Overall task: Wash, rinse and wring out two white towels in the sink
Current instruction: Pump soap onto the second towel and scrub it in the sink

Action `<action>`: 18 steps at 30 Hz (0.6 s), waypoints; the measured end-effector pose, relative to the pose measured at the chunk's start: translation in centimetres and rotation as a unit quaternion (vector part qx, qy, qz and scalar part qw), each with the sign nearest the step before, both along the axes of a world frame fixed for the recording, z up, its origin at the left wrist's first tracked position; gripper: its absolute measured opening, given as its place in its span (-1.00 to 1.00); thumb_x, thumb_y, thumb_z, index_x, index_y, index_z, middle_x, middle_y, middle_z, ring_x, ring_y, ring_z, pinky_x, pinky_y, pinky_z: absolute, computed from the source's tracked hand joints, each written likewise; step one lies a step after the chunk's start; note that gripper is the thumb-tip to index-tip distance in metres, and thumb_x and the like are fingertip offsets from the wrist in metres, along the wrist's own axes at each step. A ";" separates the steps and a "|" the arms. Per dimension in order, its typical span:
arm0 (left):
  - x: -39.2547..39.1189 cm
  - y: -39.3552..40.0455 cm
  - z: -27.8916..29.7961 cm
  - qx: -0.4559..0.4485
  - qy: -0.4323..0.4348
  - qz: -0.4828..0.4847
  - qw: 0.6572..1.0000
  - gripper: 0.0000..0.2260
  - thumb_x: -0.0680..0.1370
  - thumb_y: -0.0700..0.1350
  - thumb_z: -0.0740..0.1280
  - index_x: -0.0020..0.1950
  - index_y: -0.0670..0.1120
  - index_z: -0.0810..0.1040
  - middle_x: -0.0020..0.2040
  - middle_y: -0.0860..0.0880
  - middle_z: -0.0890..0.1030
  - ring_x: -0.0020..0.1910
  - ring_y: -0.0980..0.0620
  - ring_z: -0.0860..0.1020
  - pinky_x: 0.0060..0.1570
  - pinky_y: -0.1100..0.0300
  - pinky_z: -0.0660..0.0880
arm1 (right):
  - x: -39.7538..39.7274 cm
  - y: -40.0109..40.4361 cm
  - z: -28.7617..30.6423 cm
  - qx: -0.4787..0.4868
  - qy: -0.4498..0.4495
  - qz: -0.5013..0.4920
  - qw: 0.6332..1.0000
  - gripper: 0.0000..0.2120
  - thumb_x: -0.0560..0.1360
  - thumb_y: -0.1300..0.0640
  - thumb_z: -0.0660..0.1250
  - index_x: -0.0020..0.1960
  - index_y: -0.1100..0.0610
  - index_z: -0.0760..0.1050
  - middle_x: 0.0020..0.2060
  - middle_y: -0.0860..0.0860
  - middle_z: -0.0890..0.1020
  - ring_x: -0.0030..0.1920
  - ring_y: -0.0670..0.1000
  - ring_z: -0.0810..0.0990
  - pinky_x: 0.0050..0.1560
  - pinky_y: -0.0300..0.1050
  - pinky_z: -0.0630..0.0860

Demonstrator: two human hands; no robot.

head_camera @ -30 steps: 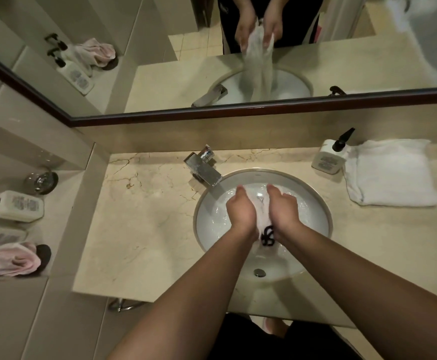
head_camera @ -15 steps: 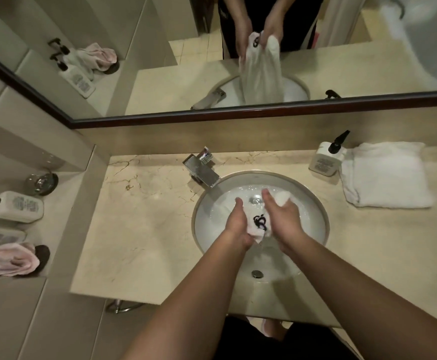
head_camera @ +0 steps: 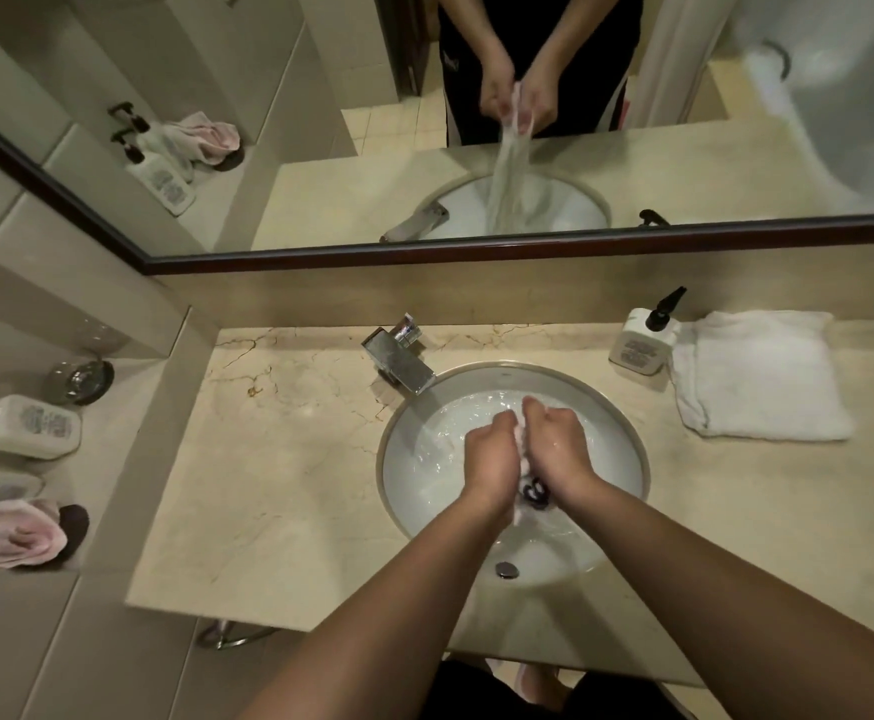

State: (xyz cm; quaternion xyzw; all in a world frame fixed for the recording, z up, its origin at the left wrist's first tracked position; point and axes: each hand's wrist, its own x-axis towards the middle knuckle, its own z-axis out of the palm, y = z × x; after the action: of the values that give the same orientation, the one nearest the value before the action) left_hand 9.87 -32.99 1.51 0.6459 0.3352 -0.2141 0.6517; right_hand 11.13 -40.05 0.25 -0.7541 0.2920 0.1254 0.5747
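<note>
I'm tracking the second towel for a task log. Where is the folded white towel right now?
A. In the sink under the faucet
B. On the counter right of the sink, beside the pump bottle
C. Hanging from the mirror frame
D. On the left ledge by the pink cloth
B: the folded towel lies flat on the counter, just right of the pump bottle, outside the sink.

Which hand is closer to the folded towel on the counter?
Right. The right hand is in the sink nearer the folded towel; the left hand is farther.
</note>
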 end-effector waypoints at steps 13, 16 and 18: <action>1.6 0.0 0.4 0.117 -0.025 0.058 0.991 -0.65 0.62 -0.10 0.19 -0.37 -0.14 0.38 -0.42 -0.08 0.47 -0.38 -0.07 0.45 -0.31 0.12 0.37 | -0.1 1.2 1.2 0.044 0.026 -0.005 0.999 -0.66 0.55 0.06 0.19 -0.36 0.19 0.42 -0.46 0.11 0.49 -0.40 0.10 0.46 -0.31 -0.08 0.35; 1.9 1.4 0.3 0.071 -0.007 0.071 0.995 -0.68 0.64 -0.09 0.18 -0.29 -0.16 0.43 -0.38 -0.10 0.49 -0.35 -0.07 0.47 -0.27 0.14 0.39 | -1.2 2.0 1.1 0.020 0.011 0.039 0.999 -0.60 0.57 0.01 0.19 -0.40 0.16 0.41 -0.47 0.10 0.52 -0.42 0.09 0.49 -0.33 -0.10 0.34; 1.0 0.7 0.4 0.052 -0.032 0.005 0.998 -0.69 0.65 -0.06 0.19 -0.23 -0.16 0.49 -0.35 -0.11 0.50 -0.32 -0.04 0.48 -0.26 0.15 0.38 | -0.4 1.2 1.2 0.003 -0.007 0.005 1.000 -0.57 0.59 0.04 0.17 -0.42 0.16 0.38 -0.48 0.08 0.49 -0.40 0.10 0.47 -0.32 -0.06 0.32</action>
State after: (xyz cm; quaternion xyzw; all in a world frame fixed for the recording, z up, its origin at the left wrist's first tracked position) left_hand 10.88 -32.31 1.88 0.6835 0.3283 -0.1726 0.6287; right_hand 10.71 -38.90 1.49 -0.7550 0.2838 0.1237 0.5781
